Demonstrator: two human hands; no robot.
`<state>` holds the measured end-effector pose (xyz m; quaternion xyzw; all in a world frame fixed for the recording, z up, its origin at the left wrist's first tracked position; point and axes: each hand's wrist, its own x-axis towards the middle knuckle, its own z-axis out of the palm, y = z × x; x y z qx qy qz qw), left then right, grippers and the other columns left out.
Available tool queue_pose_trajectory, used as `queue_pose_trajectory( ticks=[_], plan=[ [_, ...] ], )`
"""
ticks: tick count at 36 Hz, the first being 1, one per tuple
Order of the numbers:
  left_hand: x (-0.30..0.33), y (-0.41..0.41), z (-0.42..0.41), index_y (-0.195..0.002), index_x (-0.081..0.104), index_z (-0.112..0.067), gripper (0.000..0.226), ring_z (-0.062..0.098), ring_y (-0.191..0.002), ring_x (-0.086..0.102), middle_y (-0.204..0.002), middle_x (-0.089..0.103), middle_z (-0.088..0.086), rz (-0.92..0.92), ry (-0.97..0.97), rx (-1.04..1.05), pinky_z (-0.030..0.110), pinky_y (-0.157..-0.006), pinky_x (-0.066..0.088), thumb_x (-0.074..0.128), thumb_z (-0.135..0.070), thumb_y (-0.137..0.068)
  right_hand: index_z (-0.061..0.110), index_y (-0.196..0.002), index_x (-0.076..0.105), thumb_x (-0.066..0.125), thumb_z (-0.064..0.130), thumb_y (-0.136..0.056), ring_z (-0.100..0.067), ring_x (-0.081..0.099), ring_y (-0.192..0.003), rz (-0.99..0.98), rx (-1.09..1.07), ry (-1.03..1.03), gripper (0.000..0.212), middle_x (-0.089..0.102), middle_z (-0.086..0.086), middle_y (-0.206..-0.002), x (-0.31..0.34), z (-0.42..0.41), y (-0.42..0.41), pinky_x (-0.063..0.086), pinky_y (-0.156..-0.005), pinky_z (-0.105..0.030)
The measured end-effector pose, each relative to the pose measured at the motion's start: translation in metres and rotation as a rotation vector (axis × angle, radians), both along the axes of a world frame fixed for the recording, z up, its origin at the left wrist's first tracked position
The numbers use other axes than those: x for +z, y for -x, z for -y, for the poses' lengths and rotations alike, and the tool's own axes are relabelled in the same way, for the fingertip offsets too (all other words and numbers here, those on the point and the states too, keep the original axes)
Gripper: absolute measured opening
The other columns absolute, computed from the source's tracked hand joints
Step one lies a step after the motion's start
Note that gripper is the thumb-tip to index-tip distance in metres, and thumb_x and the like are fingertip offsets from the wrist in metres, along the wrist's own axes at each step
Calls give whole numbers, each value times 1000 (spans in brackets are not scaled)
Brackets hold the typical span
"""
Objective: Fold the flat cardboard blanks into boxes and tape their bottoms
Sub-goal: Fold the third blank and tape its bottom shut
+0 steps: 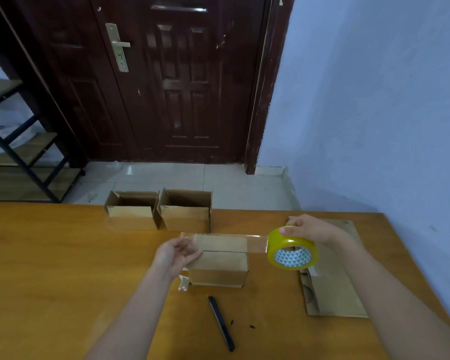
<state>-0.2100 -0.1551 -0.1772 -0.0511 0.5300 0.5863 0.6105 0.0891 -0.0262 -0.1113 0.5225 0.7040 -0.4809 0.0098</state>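
Note:
A folded cardboard box point(220, 268) lies bottom-up in the middle of the wooden table point(63, 268). My left hand point(176, 255) pinches the free end of a clear tape strip point(255, 244) at the box's left edge. The strip runs across the box's flaps to a yellow tape roll point(291, 249), which my right hand point(312, 231) holds to the right of the box. A stack of flat cardboard blanks point(335, 287) lies under my right forearm.
Two open folded boxes point(133, 210) point(186, 211) stand side by side at the table's far edge. A black pen-like knife point(221, 323) lies in front of the middle box. A dark door point(166, 79) and a metal shelf point(18, 152) are behind the table.

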Motion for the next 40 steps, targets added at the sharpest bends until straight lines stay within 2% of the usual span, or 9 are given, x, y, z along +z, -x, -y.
queue_pose_trajectory(
  ticks=[2,4,9,13,21,26,29,33,40],
  plan=[
    [-1,1,1,-107,50,0,13,38,-117,50,-123,47,22,14,10,14,53,-85,49,43,-6,-98,25,-79,66,61,50,-85,-24,52,-125,35,1,-13,26,61,-8,-126,-6,-2,3,38,-67,-13],
    [-1,2,1,-120,46,0,23,39,-120,49,-126,47,22,25,11,31,54,-85,49,42,-6,-98,25,-80,66,61,51,-85,-23,52,-124,66,30,-20,26,61,-6,-123,-11,-5,4,40,-68,-14],
    [-1,3,1,-128,41,-2,30,31,-102,60,-111,55,21,47,8,65,54,-82,50,41,-8,-99,23,-82,66,60,52,-85,-18,66,-90,140,80,-33,29,63,1,-95,-17,-8,11,53,-72,-26],
    [-3,3,1,-130,41,-4,31,29,-102,61,-113,55,21,56,11,72,54,-84,50,40,-10,-100,25,-79,65,59,53,-86,-22,59,-108,190,119,-46,29,58,-3,-108,-23,-9,14,49,-84,-31],
    [-3,2,2,-133,38,-4,33,30,-110,59,-113,55,22,76,-1,94,56,-86,48,39,-8,-100,20,-75,61,61,50,-86,-10,61,-66,190,163,7,32,62,4,-74,-40,-14,20,46,-59,-21],
    [-6,1,3,-130,40,-4,31,28,-100,61,-110,57,21,75,-16,105,57,-89,47,39,-8,-100,15,-81,63,61,53,-84,-9,56,-62,217,205,6,39,61,2,-74,-56,-13,26,43,-60,-23],
    [-8,2,4,-124,44,-5,25,28,-98,62,-111,57,21,80,-19,120,57,-88,47,39,-7,-99,17,-68,51,62,51,-85,-8,41,-53,190,205,-11,39,45,4,-63,-65,-11,32,30,-52,-22],
    [-9,1,5,-115,47,-5,18,30,-101,60,-114,56,21,85,-23,118,56,-87,48,39,-7,-99,23,-64,49,63,47,-86,-7,41,-54,142,186,-1,36,44,8,-61,-76,-5,37,29,-52,-22],
    [-9,5,4,-130,42,-7,30,28,-107,60,-114,58,18,74,-36,139,58,-82,53,39,-9,-100,24,-71,54,59,49,-87,-9,45,-61,115,198,16,30,49,6,-67,-85,-1,44,33,-56,-24]
  ],
)
